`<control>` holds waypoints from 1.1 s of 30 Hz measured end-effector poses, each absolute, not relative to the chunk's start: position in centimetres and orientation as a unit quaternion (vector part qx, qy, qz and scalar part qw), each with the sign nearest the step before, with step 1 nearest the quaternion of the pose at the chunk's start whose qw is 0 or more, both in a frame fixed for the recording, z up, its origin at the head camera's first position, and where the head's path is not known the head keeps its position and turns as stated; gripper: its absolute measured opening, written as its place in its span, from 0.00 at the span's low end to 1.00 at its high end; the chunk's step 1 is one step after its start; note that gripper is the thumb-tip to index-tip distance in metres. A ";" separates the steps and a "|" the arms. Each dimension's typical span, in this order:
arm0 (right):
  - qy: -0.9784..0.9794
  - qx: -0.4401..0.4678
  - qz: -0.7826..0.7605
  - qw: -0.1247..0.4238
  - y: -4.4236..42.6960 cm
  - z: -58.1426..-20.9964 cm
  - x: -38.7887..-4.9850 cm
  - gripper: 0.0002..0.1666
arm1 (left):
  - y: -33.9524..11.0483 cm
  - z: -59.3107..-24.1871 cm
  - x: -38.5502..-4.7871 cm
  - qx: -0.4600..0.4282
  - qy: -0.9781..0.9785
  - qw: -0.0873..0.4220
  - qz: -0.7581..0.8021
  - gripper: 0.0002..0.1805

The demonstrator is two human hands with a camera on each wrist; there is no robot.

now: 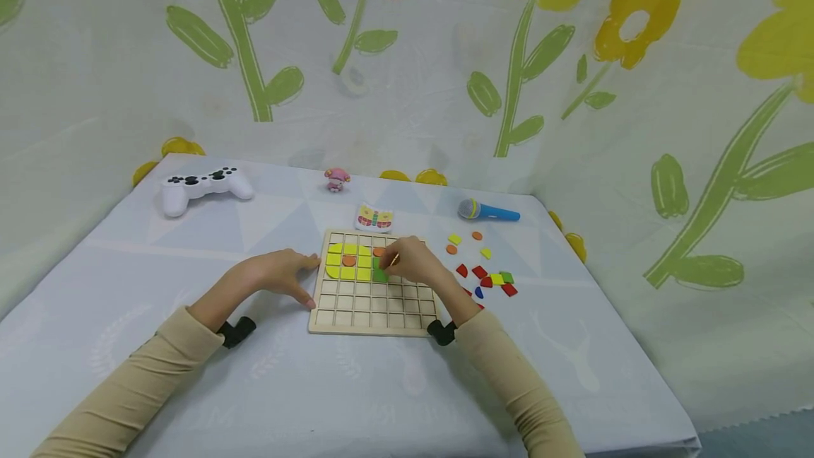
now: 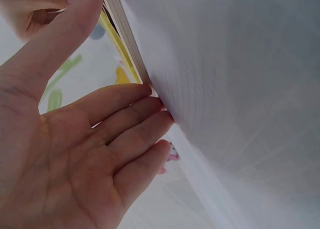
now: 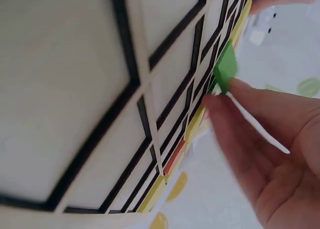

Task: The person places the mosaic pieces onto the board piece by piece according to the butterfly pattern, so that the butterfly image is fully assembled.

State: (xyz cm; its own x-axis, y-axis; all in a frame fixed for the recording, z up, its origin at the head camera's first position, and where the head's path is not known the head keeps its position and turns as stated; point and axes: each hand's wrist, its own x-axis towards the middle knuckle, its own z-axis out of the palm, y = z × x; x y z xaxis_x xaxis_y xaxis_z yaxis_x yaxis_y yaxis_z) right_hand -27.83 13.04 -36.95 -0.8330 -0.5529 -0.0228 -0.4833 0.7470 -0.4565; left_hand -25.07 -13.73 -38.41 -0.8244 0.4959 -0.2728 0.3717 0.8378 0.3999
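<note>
A wooden grid board (image 1: 365, 320) holds a block of yellow tiles (image 1: 333, 249), orange discs (image 1: 349, 261) and green tiles (image 1: 379, 276). At its left edge, the left hand (image 1: 280, 273) rests with thumb and fingers spread; the left wrist view shows its straight fingers (image 2: 137, 116) touching the board's side (image 2: 127, 44). Over the upper middle of the grid, the right hand (image 1: 413, 260) pinches a thin pale stick-like piece (image 3: 257, 121). In the right wrist view, its thumb tip is at a green tile (image 3: 226, 66). What lies under the right fingers is partly hidden.
Loose red, yellow, orange, green and blue pieces (image 1: 480, 272) lie right of the board. Behind it are a patterned card (image 1: 375, 218), a pink figurine (image 1: 336, 179) and a blue microphone (image 1: 499, 213). A white game controller (image 1: 206, 186) sits at the back left.
</note>
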 end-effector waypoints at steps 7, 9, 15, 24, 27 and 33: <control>0.943 -0.261 -0.180 0.105 12.9 -36.7 -27.7 0.08 | -13.8 -38.3 -25.0 0.237 0.940 0.183 0.164 0.52; 0.943 -0.264 -0.173 0.108 13.0 -36.7 -27.6 0.09 | -13.8 -38.2 -25.0 0.238 0.939 0.184 0.164 0.52; 0.937 -0.283 -0.175 0.106 13.9 -36.7 -27.6 0.10 | -13.8 -38.3 -25.0 0.236 0.938 0.187 0.170 0.52; 0.933 -0.273 -0.219 0.079 17.2 -36.1 -28.7 0.13 | -13.8 -38.3 -25.1 0.241 0.938 0.184 0.168 0.52; 0.939 -0.258 -0.216 0.072 18.6 -36.0 -29.5 0.14 | -13.8 -38.3 -25.0 0.241 0.939 0.183 0.167 0.52; 0.949 -0.221 -0.217 0.063 21.5 -36.2 -31.3 0.14 | -13.8 -38.3 -25.0 0.240 0.939 0.181 0.166 0.52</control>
State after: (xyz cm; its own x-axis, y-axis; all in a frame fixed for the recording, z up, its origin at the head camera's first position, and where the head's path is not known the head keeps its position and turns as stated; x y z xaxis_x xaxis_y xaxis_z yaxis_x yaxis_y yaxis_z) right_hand -31.30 21.52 -36.24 -0.8942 -0.4470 -0.0234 -0.3926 0.8083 -0.4389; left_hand -24.96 -13.76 -38.28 -0.8191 0.5107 -0.2612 0.3904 0.8299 0.3986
